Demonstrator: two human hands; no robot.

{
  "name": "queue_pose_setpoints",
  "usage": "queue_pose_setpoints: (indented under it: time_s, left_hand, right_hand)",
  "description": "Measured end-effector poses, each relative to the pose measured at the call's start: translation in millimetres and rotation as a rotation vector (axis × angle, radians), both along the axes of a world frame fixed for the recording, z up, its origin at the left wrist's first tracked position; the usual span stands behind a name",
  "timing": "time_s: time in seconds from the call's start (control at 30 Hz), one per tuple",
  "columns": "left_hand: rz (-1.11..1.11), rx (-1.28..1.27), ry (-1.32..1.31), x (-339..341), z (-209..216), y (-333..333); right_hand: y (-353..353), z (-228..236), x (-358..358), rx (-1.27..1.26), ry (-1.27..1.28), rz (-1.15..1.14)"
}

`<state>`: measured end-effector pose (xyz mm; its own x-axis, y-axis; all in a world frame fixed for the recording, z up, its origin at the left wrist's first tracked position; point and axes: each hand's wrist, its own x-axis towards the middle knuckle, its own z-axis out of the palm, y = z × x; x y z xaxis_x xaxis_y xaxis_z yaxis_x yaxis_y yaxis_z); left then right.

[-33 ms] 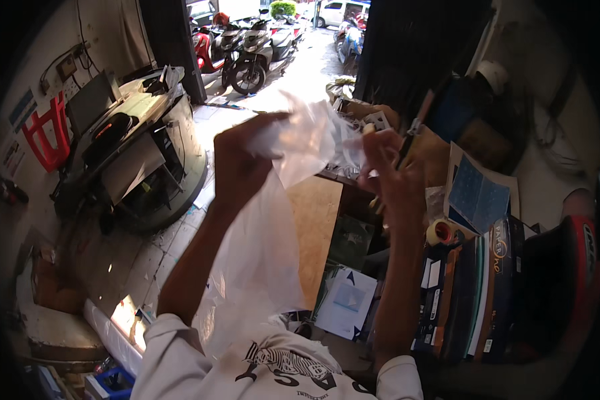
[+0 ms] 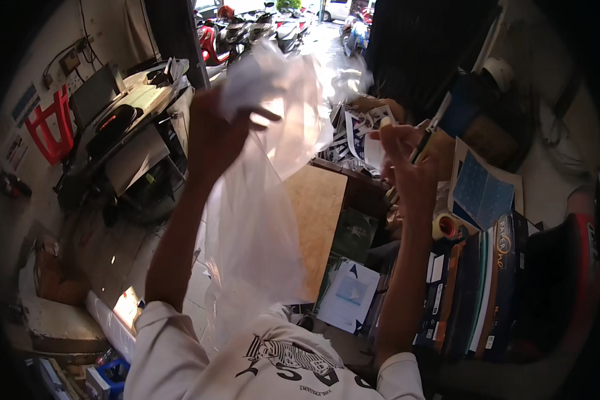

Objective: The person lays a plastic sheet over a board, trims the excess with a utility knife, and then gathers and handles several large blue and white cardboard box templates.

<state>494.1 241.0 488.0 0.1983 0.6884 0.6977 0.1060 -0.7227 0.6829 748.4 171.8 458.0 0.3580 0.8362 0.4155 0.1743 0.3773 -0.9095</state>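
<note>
My left hand point(image 2: 213, 133) is raised at the upper left, closed on the bunched top of a translucent plastic sheet point(image 2: 257, 220). The sheet hangs down in front of my shirt; its upper part billows and is blurred. Raised at the right, my right hand point(image 2: 412, 160) has its fingers curled around a slim, dark stick-like tool point(image 2: 435, 123) with a pale section. The tool points up and to the right, and its exact kind is unclear. A gap separates the right hand from the sheet.
A brown board point(image 2: 317, 227) and printed papers point(image 2: 349, 293) lie below the hands. Boxes point(image 2: 483, 287), a tape roll point(image 2: 447, 227) and a blue folder point(image 2: 483, 187) are at right. Scraps point(image 2: 360, 143) fill a container ahead. A cluttered table point(image 2: 137, 100) stands left; motorcycles point(image 2: 247, 30) are outside.
My right hand has moved right, away from the plastic. My left hand has shifted left and slightly up with the sheet, whose top has spread upward. The view has tilted down slightly.
</note>
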Motion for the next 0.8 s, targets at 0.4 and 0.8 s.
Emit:
queue_pose_setpoints:
  time_s: [0.4,0.8]
  left_hand:
    - [0.958,-0.182,0.287,-490.6,172.2,-127.2]
    - [1.339,-0.323,0.282,-682.0,175.9,-169.1]
  right_hand:
    - [158.9,-159.4,-31.3,-0.039,0.087,0.102]
    - [288.2,1.3,-62.3,-0.016,-0.047,0.372]
